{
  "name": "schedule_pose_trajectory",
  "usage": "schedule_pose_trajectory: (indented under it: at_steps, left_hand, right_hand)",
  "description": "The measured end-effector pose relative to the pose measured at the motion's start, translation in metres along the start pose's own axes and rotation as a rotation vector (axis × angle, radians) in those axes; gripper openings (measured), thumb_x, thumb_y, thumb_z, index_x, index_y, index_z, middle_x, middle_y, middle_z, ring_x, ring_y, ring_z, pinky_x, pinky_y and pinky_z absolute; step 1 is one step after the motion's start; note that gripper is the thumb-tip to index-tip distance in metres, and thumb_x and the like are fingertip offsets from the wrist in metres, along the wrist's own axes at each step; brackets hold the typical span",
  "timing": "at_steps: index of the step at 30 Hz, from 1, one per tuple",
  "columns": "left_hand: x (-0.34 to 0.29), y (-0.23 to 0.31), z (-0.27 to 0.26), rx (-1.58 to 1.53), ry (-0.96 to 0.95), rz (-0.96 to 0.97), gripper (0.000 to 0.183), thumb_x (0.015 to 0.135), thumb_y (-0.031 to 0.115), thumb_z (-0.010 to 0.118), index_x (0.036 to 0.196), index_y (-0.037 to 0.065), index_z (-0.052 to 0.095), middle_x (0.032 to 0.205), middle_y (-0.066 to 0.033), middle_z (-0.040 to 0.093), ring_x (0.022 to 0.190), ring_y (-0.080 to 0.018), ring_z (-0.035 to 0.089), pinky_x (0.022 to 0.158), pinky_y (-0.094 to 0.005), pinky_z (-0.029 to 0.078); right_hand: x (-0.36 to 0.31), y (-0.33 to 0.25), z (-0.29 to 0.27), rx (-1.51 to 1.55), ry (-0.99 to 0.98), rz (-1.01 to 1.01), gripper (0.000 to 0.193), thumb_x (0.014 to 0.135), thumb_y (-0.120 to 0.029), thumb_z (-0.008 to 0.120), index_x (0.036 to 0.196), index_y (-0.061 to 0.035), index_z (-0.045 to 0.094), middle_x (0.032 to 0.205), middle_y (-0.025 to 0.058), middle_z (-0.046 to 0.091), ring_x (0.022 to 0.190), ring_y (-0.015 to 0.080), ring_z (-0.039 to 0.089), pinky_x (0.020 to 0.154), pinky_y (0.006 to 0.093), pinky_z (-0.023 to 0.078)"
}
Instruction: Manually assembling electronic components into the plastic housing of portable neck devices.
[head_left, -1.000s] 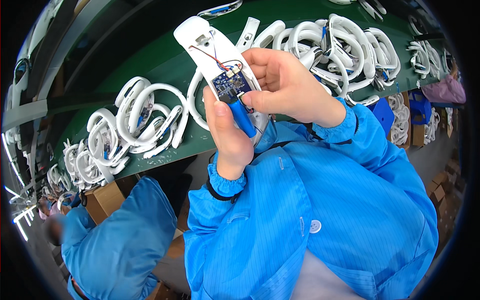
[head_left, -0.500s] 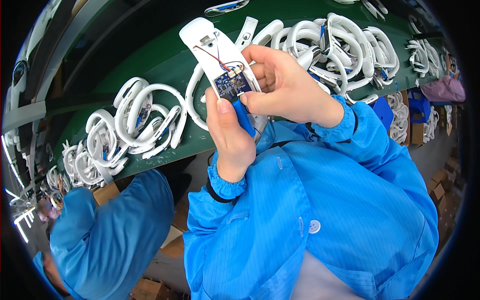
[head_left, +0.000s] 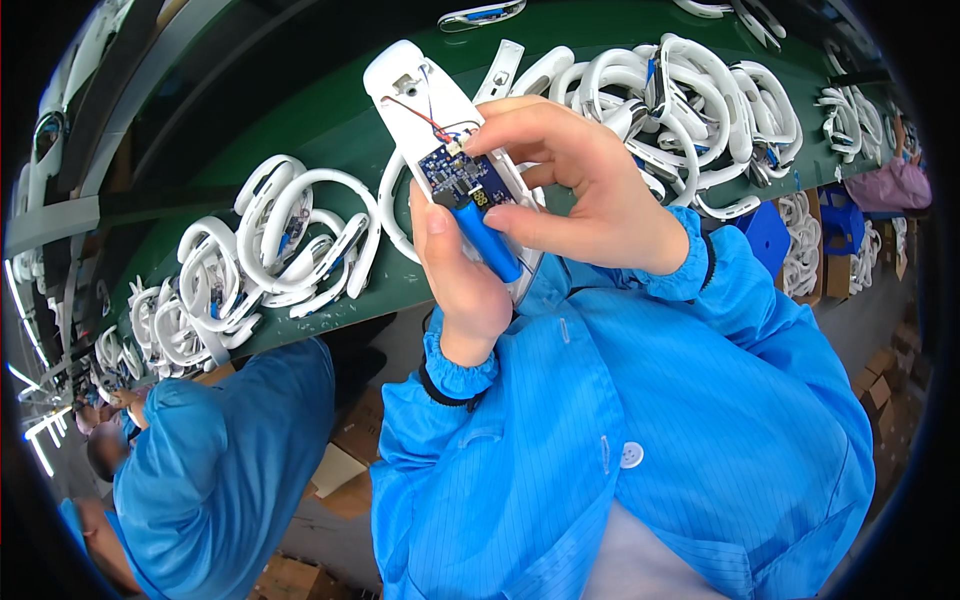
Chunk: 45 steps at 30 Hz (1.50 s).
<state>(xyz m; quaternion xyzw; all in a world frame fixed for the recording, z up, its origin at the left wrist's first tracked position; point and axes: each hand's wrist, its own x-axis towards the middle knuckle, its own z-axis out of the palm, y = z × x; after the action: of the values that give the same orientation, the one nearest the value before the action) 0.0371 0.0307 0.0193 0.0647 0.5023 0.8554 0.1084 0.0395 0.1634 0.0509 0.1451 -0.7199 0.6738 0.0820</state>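
My left hand [head_left: 455, 275] is closed around the lower part of a long white plastic housing [head_left: 405, 70], its thumb along the near edge. Inside the housing lie a blue circuit board [head_left: 450, 175] and, below it, a blue cylindrical battery [head_left: 488, 240]. Thin red and dark wires [head_left: 415, 108] run to small white connectors at the board's top end. My right hand [head_left: 600, 190] curls over the housing's right side. Its index fingertip touches the connectors, and its thumb tip rests beside the battery's upper end. The other fingers are partly hidden behind the index finger and thumb.
White ring-shaped parts lie heaped on the green table [head_left: 345, 130]: one pile [head_left: 255, 240] to the left, another [head_left: 690, 100] to the right. Beside me on the left, a person in blue [head_left: 230, 450] sits close. Blue bins [head_left: 765, 238] and cardboard boxes [head_left: 875, 385] stand at the right.
My right index finger has come from behind the housing to the wire connectors. My right thumb has shifted slightly, uncovering more of the battery. The person at left has leaned away.
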Motion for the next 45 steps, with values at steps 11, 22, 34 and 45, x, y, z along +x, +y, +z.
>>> schedule_pose_trajectory:
  at_steps: [11, 22, 34, 45]
  left_hand:
    - [0.000, 0.002, 0.003, 0.038, 0.027, 0.039, 0.056, 0.092, 0.041, 0.031, 0.128, -0.002, 0.033, 0.113, -0.0141, 0.051, 0.100, -0.0199, 0.052, 0.084, -0.0317, 0.043]
    - [0.000, -0.002, 0.002, 0.033, 0.079, 0.033, 0.054, 0.092, 0.040, 0.029, 0.127, -0.001, 0.036, 0.113, -0.0133, 0.051, 0.100, -0.0189, 0.052, 0.084, -0.0309, 0.043]
    - [0.008, -0.007, -0.003, 0.008, 0.125, -0.019, 0.055, 0.092, 0.043, 0.033, 0.127, 0.001, 0.032, 0.107, -0.0158, 0.054, 0.083, -0.0224, 0.060, 0.068, -0.0340, 0.052]
    - [0.013, -0.015, -0.039, -0.120, 0.146, -0.279, 0.056, 0.090, 0.047, 0.030, 0.127, 0.005, 0.028, 0.075, -0.0235, 0.057, 0.056, -0.0334, 0.059, 0.050, -0.0405, 0.051]
  right_hand:
    - [-0.001, -0.004, 0.006, -0.175, 0.015, -0.096, 0.023, 0.073, 0.003, 0.061, 0.096, -0.0034, 0.062, 0.104, 0.0138, 0.055, 0.082, 0.0268, 0.058, 0.066, 0.0309, 0.047]
    - [-0.001, -0.001, 0.010, -0.161, 0.033, -0.061, 0.022, 0.074, 0.001, 0.060, 0.096, -0.0018, 0.061, 0.100, 0.0126, 0.057, 0.082, 0.0257, 0.058, 0.066, 0.0304, 0.047]
    - [0.013, 0.000, -0.012, 0.174, -0.055, 0.185, 0.037, 0.078, -0.002, 0.062, 0.114, -0.0031, 0.049, 0.112, 0.0085, 0.053, 0.096, 0.0193, 0.059, 0.074, 0.0294, 0.052]
    - [0.134, 0.262, -0.164, -0.895, 0.039, 0.561, 0.041, 0.075, -0.005, 0.051, 0.116, -0.0032, 0.053, 0.119, 0.0208, 0.052, 0.106, 0.0387, 0.053, 0.091, 0.0391, 0.043]
